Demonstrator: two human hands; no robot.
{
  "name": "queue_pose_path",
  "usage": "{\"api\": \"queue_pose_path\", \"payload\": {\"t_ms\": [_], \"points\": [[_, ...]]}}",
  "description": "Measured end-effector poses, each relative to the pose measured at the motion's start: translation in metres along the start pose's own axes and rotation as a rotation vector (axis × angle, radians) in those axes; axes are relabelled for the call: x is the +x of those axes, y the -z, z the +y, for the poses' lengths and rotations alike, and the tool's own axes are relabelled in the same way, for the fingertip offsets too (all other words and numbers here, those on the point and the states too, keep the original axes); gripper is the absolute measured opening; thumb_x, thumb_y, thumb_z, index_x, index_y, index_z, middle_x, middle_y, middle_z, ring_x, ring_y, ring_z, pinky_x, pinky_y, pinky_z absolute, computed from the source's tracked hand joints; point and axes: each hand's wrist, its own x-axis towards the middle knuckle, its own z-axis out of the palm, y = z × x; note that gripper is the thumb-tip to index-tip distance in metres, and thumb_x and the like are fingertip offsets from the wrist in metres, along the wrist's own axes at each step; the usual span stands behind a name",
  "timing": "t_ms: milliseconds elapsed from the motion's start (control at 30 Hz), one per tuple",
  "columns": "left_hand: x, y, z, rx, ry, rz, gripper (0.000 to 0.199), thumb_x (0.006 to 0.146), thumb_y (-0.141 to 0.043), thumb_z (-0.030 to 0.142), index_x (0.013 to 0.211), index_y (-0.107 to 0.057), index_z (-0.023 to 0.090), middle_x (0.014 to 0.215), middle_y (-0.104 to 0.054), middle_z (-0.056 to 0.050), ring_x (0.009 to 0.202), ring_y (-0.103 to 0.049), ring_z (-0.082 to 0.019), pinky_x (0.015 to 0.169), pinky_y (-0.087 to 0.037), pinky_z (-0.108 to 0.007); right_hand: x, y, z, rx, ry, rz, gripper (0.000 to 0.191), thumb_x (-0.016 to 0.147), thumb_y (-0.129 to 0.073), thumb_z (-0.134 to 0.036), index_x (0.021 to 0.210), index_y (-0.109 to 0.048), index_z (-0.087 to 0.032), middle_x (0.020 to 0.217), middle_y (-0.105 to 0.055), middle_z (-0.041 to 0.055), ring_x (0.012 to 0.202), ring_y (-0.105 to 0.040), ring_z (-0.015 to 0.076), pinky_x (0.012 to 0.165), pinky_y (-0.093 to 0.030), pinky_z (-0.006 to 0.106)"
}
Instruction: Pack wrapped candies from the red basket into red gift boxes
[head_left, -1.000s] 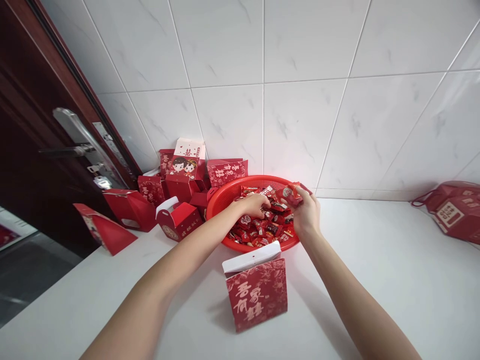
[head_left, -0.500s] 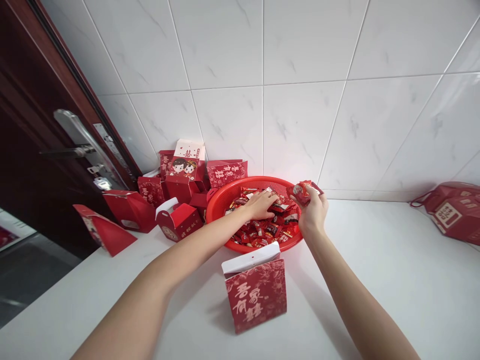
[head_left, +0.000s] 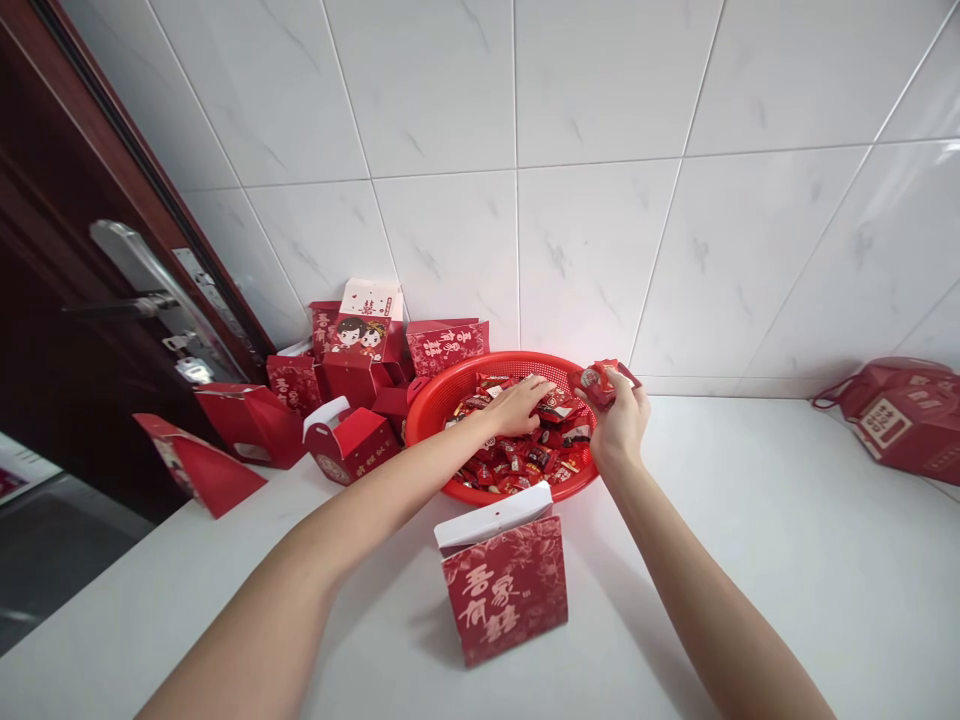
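My left hand [head_left: 520, 405] reaches into a red plastic basket [head_left: 429, 408] filled with red-wrapped candies [head_left: 517, 460]. Its fingers are apart and rest on the candies; the fingertips are partly hidden. Over the basket's right rim, my right hand [head_left: 622, 415] is closed around several red candy packets [head_left: 600, 380]. A red gift box [head_left: 506, 595] with light lettering stands upright in front of the basket, its white top flap raised.
More red gift boxes [head_left: 352, 440] stand to the left of the basket, against the white tiled wall [head_left: 592, 260]. A large dark red box with a strap [head_left: 911, 420] sits at the far right of the white table [head_left: 750, 530]. At the left is a dark door with a metal handle [head_left: 154, 295].
The view has shifted slightly, so everything sits a little further left. My left fingers have moved a little among the candies. My right hand still holds the packets.
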Motion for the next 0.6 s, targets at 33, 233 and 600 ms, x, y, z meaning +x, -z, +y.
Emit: {"api": "queue_pose_path", "payload": {"t_ms": [33, 233, 600], "points": [[0.001, -0.003, -0.001, -0.024, -0.035, -0.019, 0.068, 0.074, -0.054, 0.008, 0.141, -0.048, 0.018, 0.148, -0.051, -0.014, 0.137, -0.050, -0.029, 0.113, -0.044, -0.044, 0.000, 0.000, 0.000, -0.001, 0.001, -0.002, 0.021, 0.069, -0.072, -0.027, 0.079, -0.055, -0.019, 0.075, -0.067, -0.0032, 0.068, -0.068, 0.0136, 0.064, -0.062, 0.028], [0.003, -0.007, -0.004, -0.060, -0.084, -0.078, 0.063, 0.073, -0.050, 0.005, 0.135, -0.052, 0.013, 0.148, -0.051, -0.017, 0.137, -0.050, -0.029, 0.115, -0.041, -0.045, 0.000, 0.001, 0.001, -0.016, 0.013, -0.014, 0.026, 0.068, -0.074, -0.029, 0.075, -0.050, -0.021, 0.072, -0.065, -0.0043, 0.066, -0.068, 0.0135, 0.061, -0.061, 0.026], [0.005, 0.015, -0.002, -0.101, 0.170, 0.258, 0.034, 0.088, -0.051, 0.012, 0.119, -0.065, 0.018, 0.132, -0.067, -0.011, 0.126, -0.061, -0.025, 0.110, -0.047, -0.040, -0.001, 0.002, 0.002, -0.019, -0.004, -0.052, 0.024, 0.066, -0.075, -0.030, 0.077, -0.054, -0.021, 0.073, -0.066, -0.0038, 0.070, -0.070, 0.0154, 0.062, -0.061, 0.027]]}}
